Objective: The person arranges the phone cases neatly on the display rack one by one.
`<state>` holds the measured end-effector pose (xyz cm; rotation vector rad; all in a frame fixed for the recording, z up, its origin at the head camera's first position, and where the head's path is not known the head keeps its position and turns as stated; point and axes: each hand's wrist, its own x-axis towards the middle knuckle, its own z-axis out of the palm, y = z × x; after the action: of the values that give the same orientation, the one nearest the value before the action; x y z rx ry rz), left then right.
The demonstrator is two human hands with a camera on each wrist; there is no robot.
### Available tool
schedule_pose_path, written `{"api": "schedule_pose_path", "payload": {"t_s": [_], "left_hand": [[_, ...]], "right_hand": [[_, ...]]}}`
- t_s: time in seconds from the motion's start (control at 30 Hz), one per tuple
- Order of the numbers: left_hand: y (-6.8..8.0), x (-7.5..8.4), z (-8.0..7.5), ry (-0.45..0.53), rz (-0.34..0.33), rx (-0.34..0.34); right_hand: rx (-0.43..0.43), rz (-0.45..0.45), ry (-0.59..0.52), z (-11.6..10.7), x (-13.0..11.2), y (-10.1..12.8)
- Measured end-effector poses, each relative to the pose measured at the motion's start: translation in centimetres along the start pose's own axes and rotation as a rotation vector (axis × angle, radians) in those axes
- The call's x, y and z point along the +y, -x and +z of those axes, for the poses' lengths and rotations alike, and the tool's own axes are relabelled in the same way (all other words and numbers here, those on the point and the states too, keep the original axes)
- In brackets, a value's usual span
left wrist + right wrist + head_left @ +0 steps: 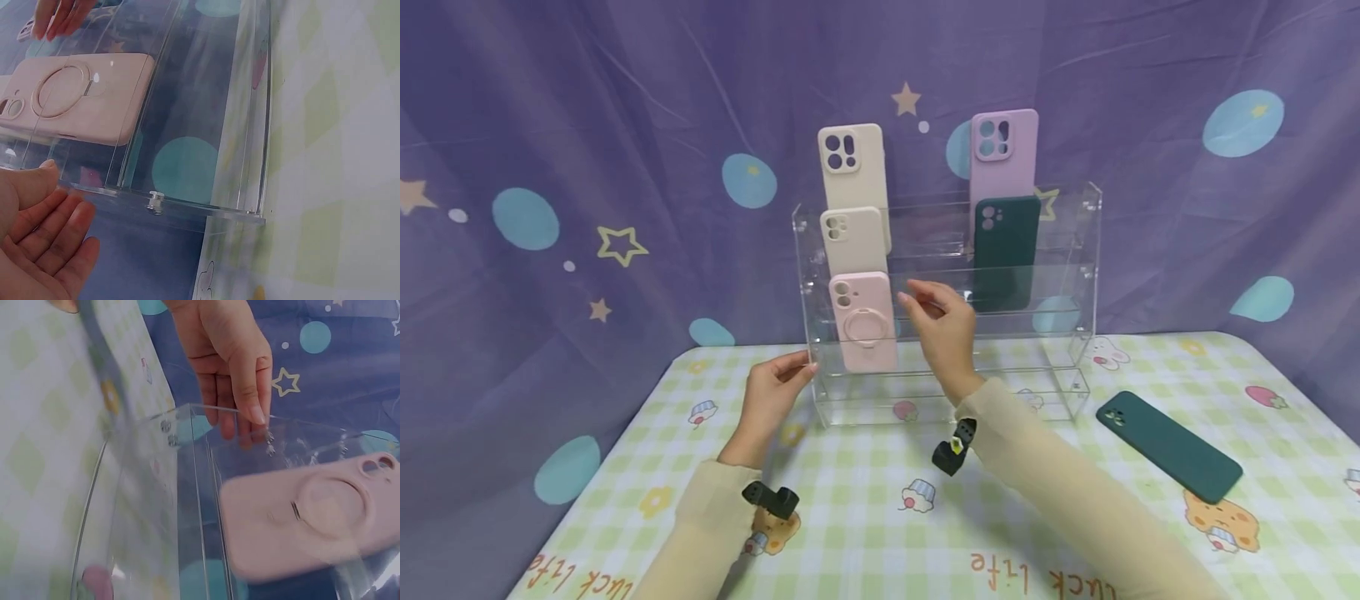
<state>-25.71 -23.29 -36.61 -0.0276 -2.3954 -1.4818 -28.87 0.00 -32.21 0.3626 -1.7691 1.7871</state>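
Note:
A clear acrylic display stand (951, 412) with stepped tiers stands on the table. My left hand (772, 393) holds the edge of its left side panel, the thumb on one side and the fingers on the other. A pink phone case with a ring (865, 354) leans upright in the lower left tier, also seen in the right wrist view as the pink case (250, 531). Just right of that case my right hand (943, 333) hovers, thumb and index finger apart, holding nothing. Behind the pink case rise a cream case (857, 242) and a taller white case (865, 179).
On the stand's right side, a dark green case (1006, 250) stands before a purple case (1018, 171). Another dark green case (1172, 446) lies flat on the checked tablecloth (865, 508), right of the stand. A purple patterned curtain (647, 108) hangs behind.

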Motion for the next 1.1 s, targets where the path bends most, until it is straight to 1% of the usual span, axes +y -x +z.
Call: {"api": "schedule_pose_path", "payload": {"t_s": [0.17,0.33,0.47,0.57,0.63,0.77,0.87,1.0,1.1], "left_hand": [[0.0,0.0,0.0,0.01,-0.006,-0.003],[0.1,0.1,-0.1,0.002,-0.02,-0.005],[0.1,0.2,-0.1,0.008,-0.024,-0.003],[0.2,0.2,-0.1,0.012,-0.025,-0.009],[0.2,0.2,0.0,0.019,-0.024,-0.011],[0.3,0.1,0.2,0.027,-0.015,-0.011],[0.4,0.1,0.2,0.026,-0.02,-0.01],[0.3,0.0,0.1,0.027,-0.019,-0.001],[0.3,0.0,0.1,0.032,0.003,-0.001]], "right_hand": [[-0.177,0.031,0.04,-4.0,-0.7,0.3],[-0.323,0.053,0.149,-8.7,-1.0,0.9],[-0.43,-0.018,0.316,-12.6,-0.8,1.8],[-0.489,-0.092,0.45,-15.8,-0.6,2.8],[-0.52,-0.132,0.507,-17.9,-0.4,3.5],[-0.574,-0.217,0.531,-21.7,0.1,4.5],[-0.611,-0.236,0.54,-24.1,0.6,4.9],[-0.681,-0.185,0.572,-26.7,1.5,4.9],[-0.739,-0.139,0.605,-28.2,2.3,4.8]]}}
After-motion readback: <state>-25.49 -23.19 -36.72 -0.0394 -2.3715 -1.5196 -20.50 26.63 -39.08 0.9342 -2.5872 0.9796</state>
